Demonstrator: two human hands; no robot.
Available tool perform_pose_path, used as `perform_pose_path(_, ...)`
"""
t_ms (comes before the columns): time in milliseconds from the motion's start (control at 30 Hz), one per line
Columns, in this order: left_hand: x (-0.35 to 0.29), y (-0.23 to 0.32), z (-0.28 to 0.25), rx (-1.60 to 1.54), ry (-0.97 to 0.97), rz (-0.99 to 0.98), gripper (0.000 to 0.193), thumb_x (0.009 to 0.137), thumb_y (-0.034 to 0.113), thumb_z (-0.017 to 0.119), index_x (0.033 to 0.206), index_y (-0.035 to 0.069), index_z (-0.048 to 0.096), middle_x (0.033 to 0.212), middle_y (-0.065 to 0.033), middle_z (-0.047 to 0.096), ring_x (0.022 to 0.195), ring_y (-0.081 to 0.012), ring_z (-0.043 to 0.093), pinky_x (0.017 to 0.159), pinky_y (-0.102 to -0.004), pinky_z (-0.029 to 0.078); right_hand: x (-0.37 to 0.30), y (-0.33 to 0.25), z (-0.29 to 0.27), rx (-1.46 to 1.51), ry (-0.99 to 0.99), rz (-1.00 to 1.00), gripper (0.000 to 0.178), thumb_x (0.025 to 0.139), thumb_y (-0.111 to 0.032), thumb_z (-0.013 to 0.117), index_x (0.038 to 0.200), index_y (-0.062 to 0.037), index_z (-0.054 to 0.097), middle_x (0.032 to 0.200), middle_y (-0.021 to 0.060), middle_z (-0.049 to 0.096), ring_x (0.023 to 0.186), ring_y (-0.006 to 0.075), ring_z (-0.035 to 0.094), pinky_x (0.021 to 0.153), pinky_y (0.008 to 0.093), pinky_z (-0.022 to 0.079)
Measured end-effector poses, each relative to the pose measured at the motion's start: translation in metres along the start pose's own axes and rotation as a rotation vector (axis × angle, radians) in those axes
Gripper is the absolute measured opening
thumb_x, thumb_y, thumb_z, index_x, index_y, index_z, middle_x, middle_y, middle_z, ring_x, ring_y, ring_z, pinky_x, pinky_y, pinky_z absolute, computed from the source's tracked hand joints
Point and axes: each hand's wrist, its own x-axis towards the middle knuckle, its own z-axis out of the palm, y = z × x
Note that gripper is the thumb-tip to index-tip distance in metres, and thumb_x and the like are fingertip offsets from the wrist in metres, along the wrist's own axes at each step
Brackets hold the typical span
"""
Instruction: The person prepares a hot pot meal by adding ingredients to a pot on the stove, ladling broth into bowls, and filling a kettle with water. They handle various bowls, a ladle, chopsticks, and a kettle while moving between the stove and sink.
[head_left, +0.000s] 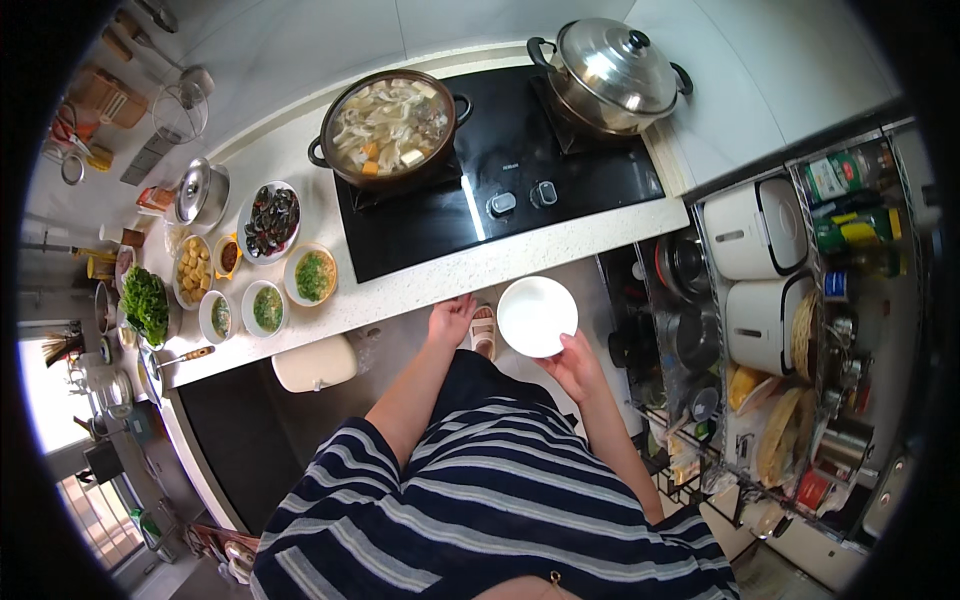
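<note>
My right hand (575, 368) grips a plain white bowl (537, 317) by its near right rim, thumb over the edge. Nothing shows inside the bowl, which hangs in front of the counter edge. To its left, my left hand (453, 320) is beside the counter's front edge, holding nothing, with its fingers loosely apart. Beyond both hands, a dark two-handled pot (390, 175) full of soup with mushrooms, tofu and orange chunks stands on the left burner of the black gas hob (510, 240).
A lidded steel pot (612, 75) stands on the right burner. On the left counter are a plate of mussels (270, 222), a bowl of chopped greens (315, 276), other small bowls, leafy greens (145, 305) and a knife (152, 372). A wire shelf (700, 300) stands at right.
</note>
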Motion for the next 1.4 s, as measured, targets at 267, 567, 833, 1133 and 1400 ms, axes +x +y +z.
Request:
perform_pose_path(267,0.011,-0.019,0.014,0.085,-0.061,0.132,0.038,0.088,-0.008,0.038,0.122,-0.001,0.054,0.126,-0.018,0.056,0.121,-0.0345,0.053,0.116,-0.0522,0.037,0.026,-0.044,-0.03,-0.049,0.041,0.062,0.056,0.096,-0.019,0.058,0.147,-0.0087,0.036,0.136,0.0169,0.05,0.12,0.031,0.055,0.095,0.0503,0.053)
perform_pose_path(567,0.025,-0.046,0.019,-0.001,0.071,0.351,0.017,0.098,0.019,0.046,0.091,0.012,0.059,0.084,-0.0035,0.059,0.083,-0.0188,0.054,0.105,-0.0513,0.037,0.037,-0.075,-0.071,-0.071,0.058,0.261,0.049,0.095,-0.018,0.058,0.139,-0.0079,0.04,0.129,0.0172,0.05,0.114,0.0312,0.056,0.097,0.0547,0.052)
perform_pose_path(833,0.026,-0.046,0.018,0.05,0.08,0.413,0.016,0.098,0.02,0.046,0.092,0.013,0.059,0.083,-0.0034,0.06,0.081,-0.0187,0.055,0.099,-0.0489,0.041,0.035,-0.1,-0.097,-0.15,0.013,0.247,0.044,0.094,-0.017,0.058,0.134,-0.0089,0.043,0.127,0.017,0.05,0.112,0.0309,0.056,0.096,0.0542,0.053)
perform_pose_path(1133,0.027,-0.04,0.008,0.021,0.043,0.391,0.028,0.089,0.002,0.043,0.111,0.015,0.056,0.095,-0.0044,0.06,0.088,-0.0215,0.057,0.101,-0.0513,0.042,0.042,-0.099,-0.097,-0.14,-0.005,0.297,0.045,0.093,-0.015,0.059,0.135,-0.0083,0.045,0.123,0.0165,0.053,0.107,0.0303,0.059,0.096,0.0543,0.053)
perform_pose_path(1400,-0.026,-0.065,0.021,0.071,0.072,0.357,0.048,0.09,0.001,0.047,0.134,0.019,0.051,0.127,-0.0093,0.061,0.108,-0.0282,0.062,0.102,-0.0496,0.047,0.039,-0.11,-0.083,-0.134,-0.002,0.257,0.046,0.093,-0.014,0.058,0.136,-0.0092,0.044,0.121,0.0159,0.055,0.106,0.0289,0.061,0.096,0.054,0.053)
